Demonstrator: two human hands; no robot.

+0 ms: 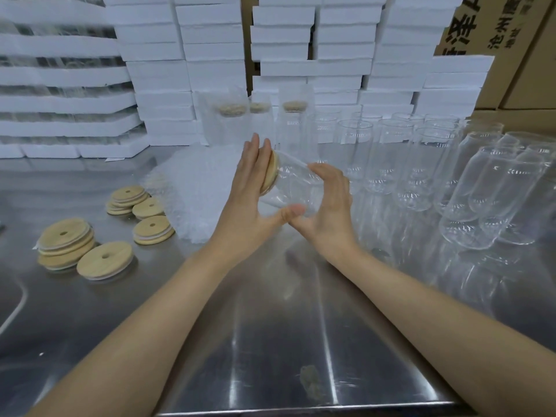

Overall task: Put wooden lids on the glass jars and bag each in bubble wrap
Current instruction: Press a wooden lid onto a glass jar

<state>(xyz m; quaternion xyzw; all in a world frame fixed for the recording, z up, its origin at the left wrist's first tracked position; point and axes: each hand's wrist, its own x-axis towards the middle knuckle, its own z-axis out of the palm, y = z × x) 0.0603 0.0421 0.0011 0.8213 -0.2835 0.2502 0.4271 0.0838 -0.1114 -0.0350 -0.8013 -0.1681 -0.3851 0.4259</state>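
A clear glass jar (296, 183) lies sideways in the air above the steel table, held between both hands. A round wooden lid (270, 176) sits on its left-facing mouth. My left hand (251, 195) presses flat against the lid with straight fingers, thumb under the jar. My right hand (329, 203) curls round the jar's base end from the right. Loose wooden lids (103, 260) with centre holes lie in small stacks at the left. A heap of bubble wrap bags (177, 194) lies behind my left hand.
Several empty glass jars (469, 188) stand and lean at the right. Three bagged, lidded jars (293, 121) stand at the back centre. White foam boxes (186, 70) are stacked along the back wall, cardboard cartons (511, 40) at the far right. The steel table (270, 341) stretches toward me.
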